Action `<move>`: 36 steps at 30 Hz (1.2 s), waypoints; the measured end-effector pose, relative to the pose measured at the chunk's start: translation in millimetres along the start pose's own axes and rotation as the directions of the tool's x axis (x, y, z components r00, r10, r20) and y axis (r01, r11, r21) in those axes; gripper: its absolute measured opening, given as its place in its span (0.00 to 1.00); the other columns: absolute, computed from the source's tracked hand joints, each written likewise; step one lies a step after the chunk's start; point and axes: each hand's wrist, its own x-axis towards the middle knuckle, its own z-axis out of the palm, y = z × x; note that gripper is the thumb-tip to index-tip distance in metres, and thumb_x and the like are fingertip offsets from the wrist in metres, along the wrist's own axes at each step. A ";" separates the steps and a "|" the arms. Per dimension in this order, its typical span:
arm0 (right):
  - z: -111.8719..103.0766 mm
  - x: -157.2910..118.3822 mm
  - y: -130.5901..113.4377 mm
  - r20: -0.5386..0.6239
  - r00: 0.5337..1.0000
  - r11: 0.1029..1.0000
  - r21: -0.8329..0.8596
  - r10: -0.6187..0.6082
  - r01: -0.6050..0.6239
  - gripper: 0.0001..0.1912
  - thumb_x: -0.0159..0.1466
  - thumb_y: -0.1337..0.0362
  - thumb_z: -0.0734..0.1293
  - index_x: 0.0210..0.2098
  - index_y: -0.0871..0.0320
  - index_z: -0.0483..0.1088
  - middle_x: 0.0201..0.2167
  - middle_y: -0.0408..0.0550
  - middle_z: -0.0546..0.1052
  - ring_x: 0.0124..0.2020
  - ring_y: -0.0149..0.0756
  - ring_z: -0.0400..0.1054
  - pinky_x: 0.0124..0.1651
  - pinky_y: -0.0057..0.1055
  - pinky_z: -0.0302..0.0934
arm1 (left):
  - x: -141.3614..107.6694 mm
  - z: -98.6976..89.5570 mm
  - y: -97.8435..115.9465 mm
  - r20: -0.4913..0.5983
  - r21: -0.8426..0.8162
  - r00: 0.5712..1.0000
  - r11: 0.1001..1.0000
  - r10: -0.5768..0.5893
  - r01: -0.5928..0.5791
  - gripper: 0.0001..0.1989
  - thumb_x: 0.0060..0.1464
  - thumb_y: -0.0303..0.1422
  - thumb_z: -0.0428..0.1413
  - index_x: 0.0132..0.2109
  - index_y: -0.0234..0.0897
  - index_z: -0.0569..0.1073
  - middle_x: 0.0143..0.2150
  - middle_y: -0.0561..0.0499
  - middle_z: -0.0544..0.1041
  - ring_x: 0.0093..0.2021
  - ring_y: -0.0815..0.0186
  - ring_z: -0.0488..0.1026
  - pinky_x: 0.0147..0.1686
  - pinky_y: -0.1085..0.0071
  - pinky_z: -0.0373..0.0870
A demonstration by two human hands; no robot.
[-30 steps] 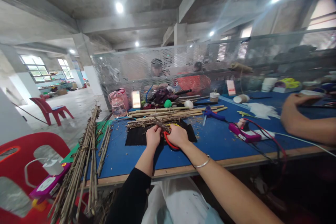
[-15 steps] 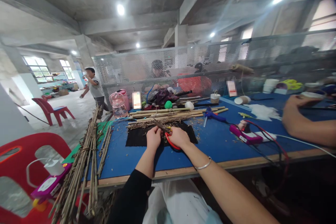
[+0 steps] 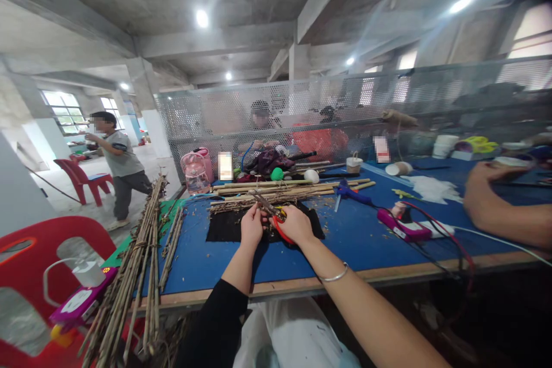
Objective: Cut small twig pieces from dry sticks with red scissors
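My right hand [image 3: 296,224] grips a pair of scissors [image 3: 282,229] by their red handles, the metal blades pointing up and to the left. Left of it, my left hand [image 3: 252,224] is closed, thumb and fingers pinched together just below the blades; whatever lies between the fingertips is too small to make out. Both hands are over a black cloth [image 3: 224,227] on the blue table [image 3: 259,272]. Behind them, thin twigs [image 3: 228,204] and longer pale sticks [image 3: 250,187] lie across the table, with small scraps scattered around.
A bundle of long sticks [image 3: 138,259] leans over the table's left end, beside a red chair [image 3: 64,236]. To the right are a blue glue gun [image 3: 354,193] and a purple power strip [image 3: 405,227]. A co-worker's arm [image 3: 495,210] reaches in from the right.
The scissors' blades have parted slightly and risen by my left fingertips. My left fingers have shifted a little. In the background at left, a walking person has come nearer and further left.
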 end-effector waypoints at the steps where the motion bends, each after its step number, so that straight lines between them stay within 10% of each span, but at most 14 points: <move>1: 0.0 -0.5 -0.3 -0.001 1.000 1.000 0.005 -0.023 0.023 0.19 0.54 0.48 0.63 0.35 0.56 0.69 0.37 0.48 0.72 0.40 0.36 0.66 0.38 0.27 0.56 | 0.4 0.1 -0.7 0.003 -0.006 1.000 1.000 0.002 -0.002 0.14 0.55 0.35 0.47 0.45 0.33 0.69 0.31 0.49 0.73 0.24 0.73 0.67 0.18 0.81 0.62; 24: 9.9 2.0 4.2 -0.038 0.986 0.986 -0.013 -0.165 0.165 0.32 0.47 0.46 0.68 0.43 0.61 0.62 0.44 0.55 0.66 0.48 0.44 0.59 0.48 0.37 0.51 | -5.9 4.9 1.5 0.088 -0.036 0.994 0.997 0.070 -0.067 0.08 0.52 0.33 0.49 0.30 0.34 0.69 0.26 0.49 0.75 0.24 0.68 0.71 0.27 0.73 0.69; 36: 6.0 0.7 1.9 0.070 0.995 0.997 -0.029 -0.070 0.072 0.26 0.51 0.41 0.63 0.38 0.56 0.65 0.34 0.49 0.75 0.36 0.40 0.69 0.35 0.29 0.56 | -2.6 0.2 -1.7 0.094 0.004 0.989 0.993 0.113 -0.114 0.10 0.52 0.34 0.47 0.29 0.34 0.69 0.24 0.51 0.73 0.22 0.71 0.69 0.24 0.75 0.66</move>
